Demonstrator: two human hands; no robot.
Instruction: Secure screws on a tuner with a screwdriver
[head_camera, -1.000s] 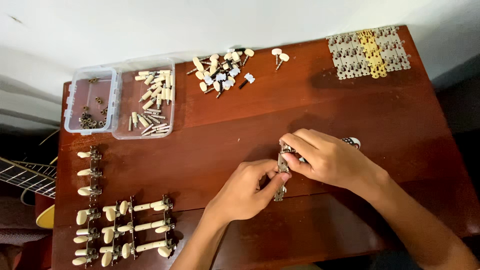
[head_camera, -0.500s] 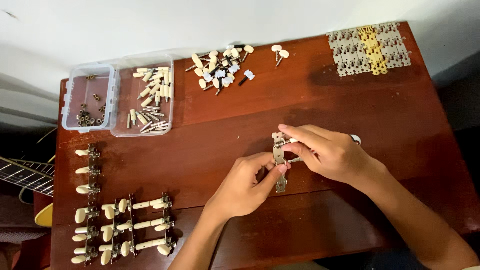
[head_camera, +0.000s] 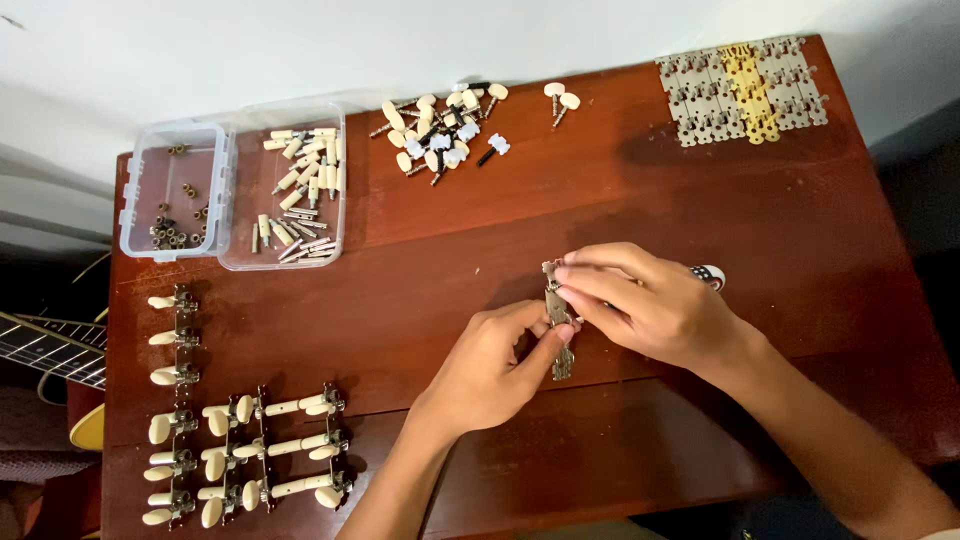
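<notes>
Both hands meet over the middle of a red-brown wooden table (head_camera: 700, 200). Between them is a narrow metal tuner plate (head_camera: 556, 310), held upright on its lower end. My right hand (head_camera: 650, 305) grips its upper part with the fingertips. My left hand (head_camera: 495, 365) pinches its lower middle between thumb and fingers. A small round red, white and black object (head_camera: 708, 275) peeks out behind my right hand; its kind is unclear.
Two clear plastic trays stand at the back left: one with small brass bushings (head_camera: 175, 205), one with cream-knobbed pegs (head_camera: 295, 190). A loose peg pile (head_camera: 440, 130) and flat metal plates (head_camera: 745, 90) lie along the back. Assembled tuner strips (head_camera: 240, 450) sit front left. A guitar neck (head_camera: 45, 345) shows past the left edge.
The plate has been turned more upright between my hands, and both hands shifted slightly down and left on the table.
</notes>
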